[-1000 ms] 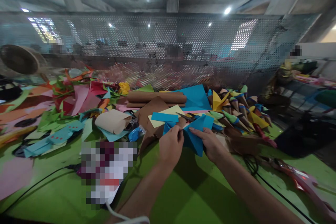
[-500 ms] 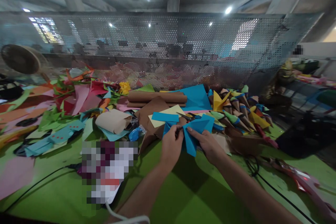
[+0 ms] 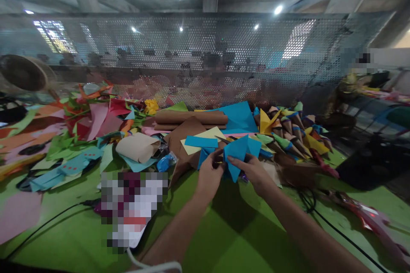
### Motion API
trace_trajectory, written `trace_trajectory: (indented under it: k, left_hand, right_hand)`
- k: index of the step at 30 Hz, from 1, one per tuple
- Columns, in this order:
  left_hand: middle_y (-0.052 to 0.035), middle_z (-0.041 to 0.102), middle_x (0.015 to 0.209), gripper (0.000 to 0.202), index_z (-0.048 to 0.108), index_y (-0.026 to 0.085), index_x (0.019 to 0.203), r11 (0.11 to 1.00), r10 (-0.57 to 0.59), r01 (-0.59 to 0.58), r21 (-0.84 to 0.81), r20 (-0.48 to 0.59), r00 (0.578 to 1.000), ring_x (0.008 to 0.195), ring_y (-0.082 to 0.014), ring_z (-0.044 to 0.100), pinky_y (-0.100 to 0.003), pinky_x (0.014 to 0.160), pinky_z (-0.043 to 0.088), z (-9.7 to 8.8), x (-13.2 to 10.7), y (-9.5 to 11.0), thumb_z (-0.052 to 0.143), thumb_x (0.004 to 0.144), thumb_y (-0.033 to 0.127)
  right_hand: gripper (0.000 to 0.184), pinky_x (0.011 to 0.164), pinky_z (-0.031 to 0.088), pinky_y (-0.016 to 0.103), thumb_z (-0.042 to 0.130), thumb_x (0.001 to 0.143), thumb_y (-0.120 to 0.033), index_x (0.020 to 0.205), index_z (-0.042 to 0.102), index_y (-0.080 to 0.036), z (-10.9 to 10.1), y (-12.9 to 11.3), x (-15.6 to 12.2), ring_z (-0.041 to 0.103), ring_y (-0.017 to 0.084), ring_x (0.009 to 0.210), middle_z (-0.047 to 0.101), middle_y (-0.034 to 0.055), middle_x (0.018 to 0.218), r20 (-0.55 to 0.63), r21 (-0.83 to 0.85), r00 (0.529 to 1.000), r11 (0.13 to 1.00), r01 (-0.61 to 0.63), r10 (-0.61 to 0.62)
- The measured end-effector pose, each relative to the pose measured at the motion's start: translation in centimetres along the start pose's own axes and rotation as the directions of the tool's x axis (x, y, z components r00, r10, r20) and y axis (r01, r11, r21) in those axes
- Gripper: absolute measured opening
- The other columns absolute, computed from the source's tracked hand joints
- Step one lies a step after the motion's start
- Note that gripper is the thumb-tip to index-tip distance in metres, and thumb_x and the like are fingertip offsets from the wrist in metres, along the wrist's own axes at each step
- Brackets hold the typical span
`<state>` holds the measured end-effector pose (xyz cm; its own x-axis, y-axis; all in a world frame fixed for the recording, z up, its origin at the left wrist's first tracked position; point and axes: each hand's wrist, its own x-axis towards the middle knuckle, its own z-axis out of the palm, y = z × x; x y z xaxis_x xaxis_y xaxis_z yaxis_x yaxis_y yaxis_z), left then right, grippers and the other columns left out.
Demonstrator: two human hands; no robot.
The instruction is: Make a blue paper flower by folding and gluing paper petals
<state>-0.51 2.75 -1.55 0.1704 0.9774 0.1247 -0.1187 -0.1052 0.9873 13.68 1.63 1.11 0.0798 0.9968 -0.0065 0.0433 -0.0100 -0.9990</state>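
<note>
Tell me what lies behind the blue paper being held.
Behind the blue paper, pinched by the left hand and right hand, lie a pale yellow sheet, brown paper and paper cones. Whatever sits directly behind it is covered.

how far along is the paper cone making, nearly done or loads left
Done: a pile of rolled cones lies right of the hands. In hand: the left hand and right hand each have a grip on a blue paper, folded to a point, not rolled shut. To do: a flat blue sheet, brown rolls and loose coloured paper lie unused.
</note>
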Motion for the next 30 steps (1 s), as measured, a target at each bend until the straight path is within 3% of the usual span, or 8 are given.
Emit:
trace_trajectory:
  k: [5,9,14,19,25,30]
  left_hand:
    - [-0.0105,0.071,0.115,0.038,0.067,0.018,0.117,1.0,0.018,-0.018,0.018,-0.006,1.0,0.105,-0.0248,0.065,-0.039,0.096,0.05,0.0,0.0,-0.3,0.059,0.08,0.013]
    - [-0.0099,0.072,0.114,0.039,0.069,0.017,0.113,0.992,-0.063,0.062,-0.107,-0.01,0.998,0.106,-0.0265,0.065,-0.041,0.097,0.05,0.1,-0.1,-0.2,0.062,0.075,0.012]
    - [-0.0098,0.072,0.116,0.033,0.07,0.017,0.111,0.951,-0.189,0.193,-0.242,0.038,0.981,0.113,-0.027,0.064,-0.04,0.097,0.05,0.1,-0.3,0.0,0.065,0.078,0.02]
    - [-0.0113,0.069,0.122,0.036,0.065,0.018,0.118,0.95,-0.17,0.175,-0.258,0.041,0.985,0.113,-0.0257,0.063,-0.039,0.096,0.051,0.4,-0.4,0.1,0.062,0.083,0.021]
    - [-0.0117,0.067,0.125,0.037,0.06,0.017,0.12,0.992,-0.082,0.08,-0.102,-0.013,0.997,0.114,-0.0244,0.063,-0.037,0.096,0.051,0.2,-0.2,-0.4,0.059,0.083,0.014]
    - [-0.0077,0.071,0.112,0.039,0.063,0.02,0.113,0.99,0.053,-0.04,0.135,-0.099,0.994,0.105,-0.0239,0.065,-0.036,0.09,0.052,-0.3,0.2,-1.2,0.06,0.077,0.006]
  right_hand:
    - [0.046,0.044,0.034,0.026,0.081,0.059,-0.059,0.065,0.06,-0.019,-0.2,0.3,0.2,0.047,0.013,0.047,0.056,-0.0009,0.053,-0.027,-0.01,1.0,1.0,-0.01,0.01]
    - [0.049,0.043,0.03,0.025,0.081,0.059,-0.06,0.058,0.054,-0.019,-0.3,0.5,0.3,0.04,0.01,0.044,0.049,-0.0036,0.049,-0.018,-0.015,1.0,1.0,-0.01,0.01]
    - [0.051,0.045,0.031,0.025,0.076,0.064,-0.064,0.058,0.049,-0.02,-0.5,0.8,0.5,0.039,0.01,0.045,0.049,-0.0041,0.051,-0.007,-0.009,1.0,1.0,0.002,-0.002]
    - [0.048,0.048,0.034,0.026,0.072,0.068,-0.064,0.063,0.052,-0.02,-0.6,1.0,0.7,0.042,0.012,0.049,0.052,-0.0028,0.055,0.004,-0.015,1.0,1.0,0.023,-0.023]
    - [0.045,0.048,0.034,0.025,0.074,0.068,-0.061,0.069,0.056,-0.02,-0.4,0.8,0.4,0.044,0.013,0.054,0.054,-0.0018,0.062,0.005,-0.076,0.998,0.995,0.059,-0.059]
    - [0.049,0.043,0.025,0.023,0.076,0.068,-0.057,0.057,0.044,-0.022,-0.4,1.0,0.3,0.035,0.01,0.046,0.04,-0.006,0.05,0.014,-0.131,0.999,0.99,0.053,-0.051]
